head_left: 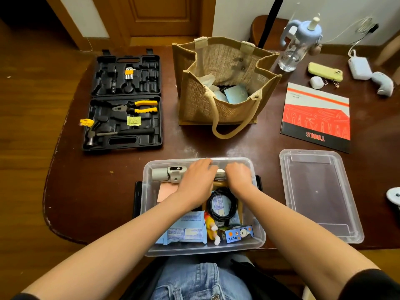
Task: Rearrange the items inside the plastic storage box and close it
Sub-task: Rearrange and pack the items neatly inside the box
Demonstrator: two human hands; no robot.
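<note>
A clear plastic storage box (149, 191) sits open at the table's near edge. A long grey metal device (166, 173) lies along its far wall. My left hand (198, 179) and my right hand (238, 176) both reach into the far end and grip that device, fingers curled over it. Nearer me in the box lie a coiled black cable (220, 204), blue packets (186, 231), a pink pad (167, 191), a yellow toy (212, 228) and a small panda box (237, 233). The clear lid (318, 195) lies flat to the right of the box.
An open black tool case (123, 100) lies at the far left. A jute bag (225, 83) stands behind the box. To the right are a red tools booklet (316, 118), a water bottle (298, 44), a phone (324, 71) and small white gadgets.
</note>
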